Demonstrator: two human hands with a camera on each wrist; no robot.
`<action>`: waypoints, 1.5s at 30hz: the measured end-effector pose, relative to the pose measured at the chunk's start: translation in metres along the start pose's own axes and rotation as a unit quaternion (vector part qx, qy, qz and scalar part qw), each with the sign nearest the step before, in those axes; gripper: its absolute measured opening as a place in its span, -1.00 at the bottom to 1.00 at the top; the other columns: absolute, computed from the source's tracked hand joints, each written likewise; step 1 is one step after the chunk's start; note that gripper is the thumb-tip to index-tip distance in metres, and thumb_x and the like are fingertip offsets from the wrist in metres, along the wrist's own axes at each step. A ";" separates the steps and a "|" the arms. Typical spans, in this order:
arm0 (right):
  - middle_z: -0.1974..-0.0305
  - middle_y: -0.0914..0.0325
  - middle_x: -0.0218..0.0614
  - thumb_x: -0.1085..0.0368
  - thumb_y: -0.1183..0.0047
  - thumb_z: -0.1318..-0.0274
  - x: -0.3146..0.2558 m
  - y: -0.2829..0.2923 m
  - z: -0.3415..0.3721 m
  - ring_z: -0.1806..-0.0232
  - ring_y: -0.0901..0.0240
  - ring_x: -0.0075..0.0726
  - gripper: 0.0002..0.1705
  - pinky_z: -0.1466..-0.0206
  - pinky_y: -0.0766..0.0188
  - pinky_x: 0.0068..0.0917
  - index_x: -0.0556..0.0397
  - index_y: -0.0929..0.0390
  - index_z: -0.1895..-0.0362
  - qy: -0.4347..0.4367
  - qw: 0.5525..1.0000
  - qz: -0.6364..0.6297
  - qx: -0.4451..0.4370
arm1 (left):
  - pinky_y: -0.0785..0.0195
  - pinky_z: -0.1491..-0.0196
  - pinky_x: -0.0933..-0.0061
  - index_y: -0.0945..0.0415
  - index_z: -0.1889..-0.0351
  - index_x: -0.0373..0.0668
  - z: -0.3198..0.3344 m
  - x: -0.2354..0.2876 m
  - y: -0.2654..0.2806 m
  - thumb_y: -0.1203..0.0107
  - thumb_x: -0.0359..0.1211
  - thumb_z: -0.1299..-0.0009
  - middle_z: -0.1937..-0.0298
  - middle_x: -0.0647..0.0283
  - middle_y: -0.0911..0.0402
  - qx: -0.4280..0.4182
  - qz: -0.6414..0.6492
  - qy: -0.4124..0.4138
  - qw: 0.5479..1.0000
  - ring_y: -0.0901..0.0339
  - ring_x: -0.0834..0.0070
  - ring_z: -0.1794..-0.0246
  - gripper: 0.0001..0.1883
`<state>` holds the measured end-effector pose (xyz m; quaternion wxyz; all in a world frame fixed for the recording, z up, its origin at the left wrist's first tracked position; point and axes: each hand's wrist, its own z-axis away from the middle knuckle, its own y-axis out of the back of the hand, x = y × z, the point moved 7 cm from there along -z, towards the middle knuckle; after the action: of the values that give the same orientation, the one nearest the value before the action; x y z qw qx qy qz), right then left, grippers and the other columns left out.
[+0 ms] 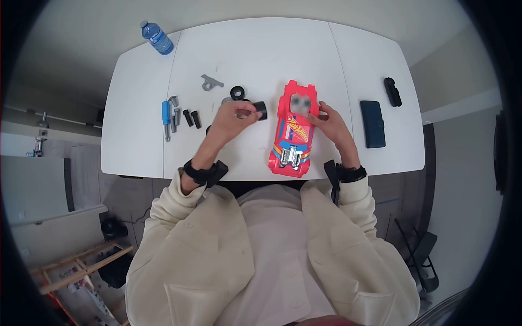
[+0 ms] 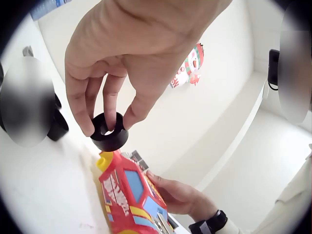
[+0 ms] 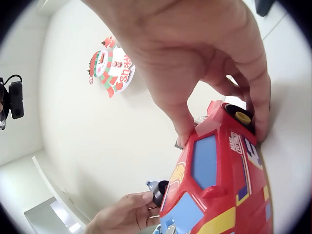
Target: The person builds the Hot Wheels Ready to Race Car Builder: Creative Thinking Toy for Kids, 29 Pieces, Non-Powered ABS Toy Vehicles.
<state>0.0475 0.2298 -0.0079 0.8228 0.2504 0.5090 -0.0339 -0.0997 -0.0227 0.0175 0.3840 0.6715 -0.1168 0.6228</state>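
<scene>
The toy car (image 1: 296,133) stands upright on the bench (image 1: 244,60) in front of the person, its hood end nearer the body. The right hand (image 1: 333,126) grips its far end: the thumb bears on the upper bodywork and the fingers reach down the side around the fitted wheel (image 3: 239,116). This two-sided hold appears to brace the body against sliding or tipping.

The left hand (image 1: 231,120) pinches a black tyre (image 1: 261,111) by its rim, with one fingertip at the central hole. The grip leaves much of the ring uncovered and probably allows its angle to be adjusted. The tyre is held just beside the car, near the exposed yellow hub (image 2: 103,162).

The screwdriver (image 1: 166,114), black bolts (image 1: 191,118) and flat grey wrench (image 1: 211,82) lie on the left side. This placement keeps them apart from the car and accessible to the left hand. Another black tyre (image 1: 237,93) rests beyond that hand.
</scene>
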 end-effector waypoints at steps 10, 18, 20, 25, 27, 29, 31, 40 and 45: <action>-0.27 -0.50 0.09 -0.14 -0.44 -0.08 0.005 -0.004 0.002 -0.27 -0.51 -0.08 0.20 -0.27 -0.48 -0.28 0.48 -0.13 -0.49 0.046 0.998 -0.049 -0.020 | -0.49 0.11 0.57 -0.67 0.18 -0.37 -0.033 -0.026 -0.038 -0.28 -0.38 -0.45 0.25 0.35 -0.74 -0.083 -0.009 0.094 0.992 -0.65 0.66 0.21 -0.82; -0.25 -0.50 0.09 -0.16 -0.44 -0.08 0.000 -0.006 0.002 -0.23 -0.53 -0.11 0.17 -0.26 -0.48 -0.27 0.48 -0.20 -0.46 0.056 0.997 -0.027 -0.038 | -0.52 0.00 0.55 -0.66 0.08 -0.41 -0.030 -0.020 -0.054 -0.16 -0.51 -0.50 0.06 0.21 -0.76 -0.122 0.040 0.023 0.991 -0.66 0.64 0.10 -0.85; -0.25 -0.51 0.09 -0.17 -0.44 -0.07 -0.001 -0.006 0.003 -0.22 -0.53 -0.11 0.18 -0.26 -0.48 -0.27 0.48 -0.20 -0.46 0.055 0.998 -0.029 -0.028 | -0.52 -0.02 0.54 -0.66 0.07 -0.41 -0.031 -0.017 -0.058 -0.14 -0.54 -0.50 -0.02 0.17 -0.75 -0.124 0.021 0.016 0.992 -0.67 0.62 0.06 -0.85; -0.24 -0.50 0.08 -0.14 -0.43 -0.09 -0.005 -0.005 0.008 -0.23 -0.52 -0.09 0.06 -0.28 -0.47 -0.26 0.40 -0.32 -0.41 0.038 0.999 -0.023 -0.029 | -0.54 -0.10 0.52 -0.63 0.05 -0.42 -0.029 -0.013 -0.059 -0.08 -0.60 -0.49 -0.26 0.09 -0.64 -0.117 0.066 0.045 0.990 -0.67 0.53 -0.04 -0.85; -0.25 -0.47 0.06 -0.13 -0.42 -0.10 -0.006 -0.006 0.008 -0.23 -0.52 -0.08 0.02 -0.27 -0.47 -0.24 0.39 -0.33 -0.39 0.037 0.999 -0.011 -0.027 | -0.55 -0.10 0.52 -0.62 0.05 -0.43 -0.027 -0.013 -0.059 -0.08 -0.60 -0.49 -0.28 0.09 -0.63 -0.117 0.064 0.030 0.991 -0.66 0.53 -0.05 -0.85; -0.26 -0.44 0.05 -0.11 -0.41 -0.12 -0.003 -0.006 0.006 -0.24 -0.51 -0.06 -0.01 -0.27 -0.47 -0.23 0.38 -0.35 -0.38 0.035 0.999 0.001 -0.024 | -0.56 -0.09 0.50 -0.62 0.06 -0.44 -0.026 -0.009 -0.059 -0.06 -0.62 -0.49 -0.29 0.08 -0.61 -0.125 0.078 0.003 0.989 -0.65 0.52 -0.08 -0.84; -0.28 -0.37 0.04 -0.10 -0.39 -0.16 -0.005 -0.006 0.003 -0.25 -0.50 -0.03 -0.02 -0.27 -0.49 -0.21 0.37 -0.33 -0.40 0.084 0.996 0.026 -0.028 | -0.58 -0.07 0.46 -0.65 0.08 -0.42 -0.028 -0.006 -0.054 -0.10 -0.59 -0.44 -0.18 0.08 -0.67 -0.109 0.073 -0.034 0.991 -0.68 0.50 0.01 -0.83; -0.31 -0.39 0.00 -0.17 -0.24 -0.30 0.017 0.015 -0.001 -0.28 -0.48 -0.10 -0.05 -0.21 -0.47 -0.28 0.25 -0.25 -0.50 0.067 0.998 0.007 0.015 | -0.57 0.18 0.38 -0.72 0.15 -0.30 -0.014 -0.005 0.069 -0.28 -0.44 -0.33 0.16 0.07 -0.75 0.133 -0.141 -0.070 0.979 -0.72 0.34 0.25 -0.83; -0.29 -0.45 -0.07 -0.17 -0.22 -0.32 0.018 0.026 0.002 -0.26 -0.49 -0.19 -0.09 -0.17 -0.47 -0.31 0.19 -0.27 -0.50 0.058 0.998 0.014 0.010 | -0.50 0.22 0.38 -0.70 0.17 -0.26 -0.003 -0.019 0.084 -0.37 -0.43 -0.28 0.17 0.13 -0.68 0.099 -0.265 -0.063 0.957 -0.65 0.33 0.28 -0.81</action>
<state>0.0658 0.2549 -0.0129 0.7899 0.2673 0.5518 -0.0124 -0.1585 -0.0838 0.0310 0.4587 0.7507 0.1041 0.4639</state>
